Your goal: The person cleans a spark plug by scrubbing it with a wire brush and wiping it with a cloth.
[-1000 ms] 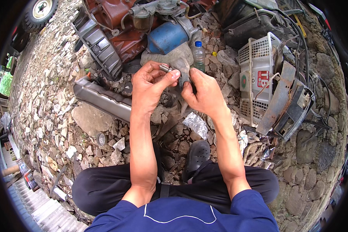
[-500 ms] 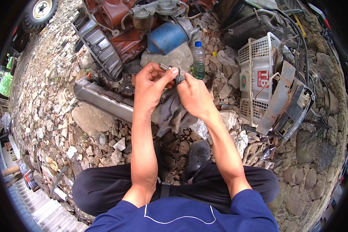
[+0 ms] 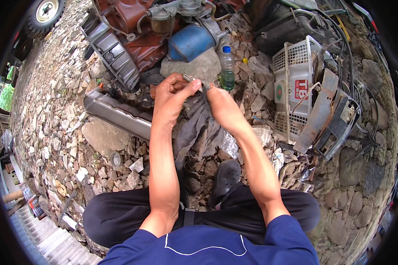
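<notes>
My left hand (image 3: 172, 99) is closed on a small shiny metal part (image 3: 188, 78), with the thumb laid across it. My right hand (image 3: 223, 104) grips a dark grey cloth (image 3: 192, 132) right against that part; the cloth hangs down between my forearms, and my right fingertips are mostly hidden. Just beyond my hands lie a pale stone (image 3: 190, 66) and a water bottle (image 3: 227, 68) with a blue cap, standing upright. A long metal cover (image 3: 115, 115) lies to the left of my hands.
Rubble covers the ground. Ahead are a rusty-red engine block (image 3: 137, 48), a blue cylinder (image 3: 188, 44) and a ribbed metal pan (image 3: 110, 53). On the right sit a white plastic crate (image 3: 292, 115), metal plates (image 3: 318, 112) and black containers (image 3: 292, 39). A tyre (image 3: 46, 13) is at upper left.
The grey cloth now hangs further down between my forearms, more spread out. My right hand has turned and shifted slightly. My left hand still holds the metal part, a little lower than before.
</notes>
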`<state>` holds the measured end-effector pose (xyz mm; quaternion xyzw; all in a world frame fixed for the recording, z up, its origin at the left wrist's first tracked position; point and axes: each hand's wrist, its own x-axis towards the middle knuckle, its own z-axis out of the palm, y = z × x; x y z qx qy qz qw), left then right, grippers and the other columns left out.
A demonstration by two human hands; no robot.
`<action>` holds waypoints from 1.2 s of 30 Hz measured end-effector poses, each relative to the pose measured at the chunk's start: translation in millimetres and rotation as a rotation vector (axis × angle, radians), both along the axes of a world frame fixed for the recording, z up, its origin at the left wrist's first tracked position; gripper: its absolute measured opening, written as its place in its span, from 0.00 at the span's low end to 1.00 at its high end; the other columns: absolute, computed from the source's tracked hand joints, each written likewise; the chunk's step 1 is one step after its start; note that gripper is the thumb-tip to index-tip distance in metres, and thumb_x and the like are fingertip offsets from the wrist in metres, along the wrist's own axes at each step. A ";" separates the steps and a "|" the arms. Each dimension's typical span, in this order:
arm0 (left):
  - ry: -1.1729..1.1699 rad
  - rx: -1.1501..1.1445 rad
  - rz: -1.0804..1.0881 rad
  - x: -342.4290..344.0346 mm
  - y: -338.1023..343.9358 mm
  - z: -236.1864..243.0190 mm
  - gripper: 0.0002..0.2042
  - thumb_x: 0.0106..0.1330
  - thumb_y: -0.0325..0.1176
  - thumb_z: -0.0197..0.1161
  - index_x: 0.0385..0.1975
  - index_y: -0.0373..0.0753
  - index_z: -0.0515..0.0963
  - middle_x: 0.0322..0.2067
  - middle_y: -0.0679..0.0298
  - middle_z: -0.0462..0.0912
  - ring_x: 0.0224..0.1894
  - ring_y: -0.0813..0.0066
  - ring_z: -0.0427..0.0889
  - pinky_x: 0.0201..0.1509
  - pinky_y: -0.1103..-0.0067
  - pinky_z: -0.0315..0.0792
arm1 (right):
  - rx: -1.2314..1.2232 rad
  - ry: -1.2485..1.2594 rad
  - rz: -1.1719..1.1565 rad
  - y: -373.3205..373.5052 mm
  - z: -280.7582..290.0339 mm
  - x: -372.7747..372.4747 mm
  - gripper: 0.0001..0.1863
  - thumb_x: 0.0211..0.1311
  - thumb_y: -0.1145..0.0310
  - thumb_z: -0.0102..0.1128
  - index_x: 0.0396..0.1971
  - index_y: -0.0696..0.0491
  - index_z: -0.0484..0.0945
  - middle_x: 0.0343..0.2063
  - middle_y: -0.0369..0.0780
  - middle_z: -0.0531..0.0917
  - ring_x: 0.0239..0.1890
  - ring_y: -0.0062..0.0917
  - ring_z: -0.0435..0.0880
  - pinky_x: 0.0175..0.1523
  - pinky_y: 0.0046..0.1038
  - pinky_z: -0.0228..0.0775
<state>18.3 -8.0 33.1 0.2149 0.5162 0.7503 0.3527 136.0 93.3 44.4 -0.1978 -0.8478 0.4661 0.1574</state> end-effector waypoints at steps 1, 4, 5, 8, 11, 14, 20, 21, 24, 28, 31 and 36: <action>-0.022 -0.128 0.068 2.8 -0.2 2.9 0.13 0.54 0.33 0.72 0.29 0.32 0.76 0.22 0.65 0.80 0.25 0.83 0.76 0.31 0.86 0.67 | 0.062 -0.121 -0.143 -11.2 6.1 -1.3 0.12 0.58 0.67 0.48 0.20 0.59 0.67 0.23 0.48 0.75 0.26 0.44 0.76 0.35 0.37 0.73; 0.156 -0.334 0.241 9.9 2.1 11.9 0.14 0.52 0.35 0.73 0.26 0.32 0.76 0.20 0.66 0.79 0.22 0.84 0.73 0.27 0.85 0.66 | 0.631 0.077 -0.152 -14.7 -9.9 -1.8 0.09 0.56 0.70 0.49 0.26 0.62 0.69 0.27 0.51 0.77 0.28 0.47 0.77 0.36 0.40 0.72; 0.174 -0.335 0.248 10.3 0.7 10.8 0.15 0.51 0.37 0.73 0.25 0.32 0.76 0.19 0.66 0.79 0.21 0.84 0.73 0.25 0.85 0.65 | 0.601 0.083 -0.139 -16.2 -11.2 -0.9 0.09 0.55 0.71 0.49 0.28 0.62 0.68 0.26 0.52 0.76 0.28 0.48 0.76 0.36 0.41 0.72; 0.231 -0.269 0.204 8.4 -1.3 13.0 0.13 0.53 0.34 0.72 0.25 0.33 0.76 0.20 0.66 0.80 0.23 0.85 0.73 0.27 0.85 0.66 | 0.283 -0.032 -0.173 -19.8 -12.6 -4.3 0.08 0.56 0.70 0.47 0.28 0.60 0.69 0.25 0.45 0.76 0.27 0.39 0.78 0.36 0.38 0.73; 0.072 -0.028 0.067 7.1 -3.0 15.2 0.10 0.54 0.31 0.71 0.26 0.34 0.76 0.23 0.66 0.81 0.24 0.85 0.74 0.29 0.86 0.66 | -1.065 0.168 -0.391 -16.5 -9.9 -6.2 0.09 0.58 0.68 0.46 0.30 0.59 0.69 0.24 0.38 0.75 0.28 0.28 0.77 0.36 0.34 0.74; -0.039 0.025 0.077 8.3 -2.7 13.7 0.08 0.55 0.28 0.71 0.27 0.36 0.76 0.24 0.66 0.81 0.25 0.85 0.75 0.32 0.86 0.67 | -1.256 0.208 -0.412 -9.5 12.9 -5.7 0.11 0.60 0.66 0.45 0.34 0.58 0.71 0.26 0.38 0.75 0.28 0.24 0.76 0.36 0.30 0.75; -0.066 0.114 0.162 10.2 -0.8 21.1 0.10 0.56 0.30 0.71 0.29 0.34 0.76 0.26 0.61 0.83 0.25 0.82 0.76 0.32 0.85 0.70 | -0.942 0.504 -0.526 23.0 11.2 7.2 0.15 0.65 0.65 0.39 0.35 0.61 0.72 0.27 0.42 0.81 0.27 0.27 0.80 0.35 0.30 0.75; -0.074 0.114 0.165 9.5 -1.6 22.6 0.10 0.56 0.31 0.71 0.29 0.35 0.76 0.26 0.62 0.83 0.25 0.82 0.76 0.32 0.84 0.70 | -0.935 0.582 -0.439 27.4 11.7 11.1 0.16 0.66 0.66 0.38 0.37 0.61 0.73 0.30 0.43 0.81 0.31 0.27 0.81 0.38 0.30 0.75; -0.076 0.086 0.171 7.5 -2.4 20.9 0.11 0.56 0.33 0.71 0.28 0.38 0.75 0.25 0.64 0.81 0.26 0.82 0.76 0.31 0.85 0.69 | -0.784 0.793 -0.342 30.7 8.5 13.4 0.13 0.64 0.67 0.43 0.39 0.60 0.73 0.31 0.38 0.80 0.31 0.23 0.78 0.43 0.24 0.70; -0.055 0.067 0.176 6.0 -3.2 16.0 0.11 0.56 0.34 0.72 0.26 0.40 0.74 0.23 0.66 0.80 0.25 0.82 0.76 0.29 0.85 0.68 | -0.711 0.689 -0.165 24.4 13.7 18.9 0.10 0.62 0.65 0.47 0.35 0.56 0.73 0.29 0.33 0.77 0.31 0.16 0.74 0.39 0.20 0.65; -0.060 0.061 0.195 10.0 -1.3 20.7 0.11 0.56 0.33 0.72 0.27 0.41 0.73 0.22 0.66 0.80 0.24 0.82 0.76 0.28 0.85 0.68 | -0.515 0.541 -0.089 28.2 2.9 23.4 0.09 0.62 0.66 0.50 0.29 0.55 0.74 0.27 0.30 0.74 0.30 0.13 0.70 0.38 0.18 0.63; 0.000 0.093 0.166 12.7 -1.5 18.4 0.09 0.57 0.25 0.68 0.27 0.39 0.72 0.23 0.65 0.80 0.25 0.83 0.76 0.29 0.85 0.68 | 0.152 0.415 0.008 10.0 20.0 8.9 0.05 0.54 0.75 0.58 0.30 0.59 0.74 0.26 0.42 0.77 0.28 0.32 0.79 0.32 0.30 0.71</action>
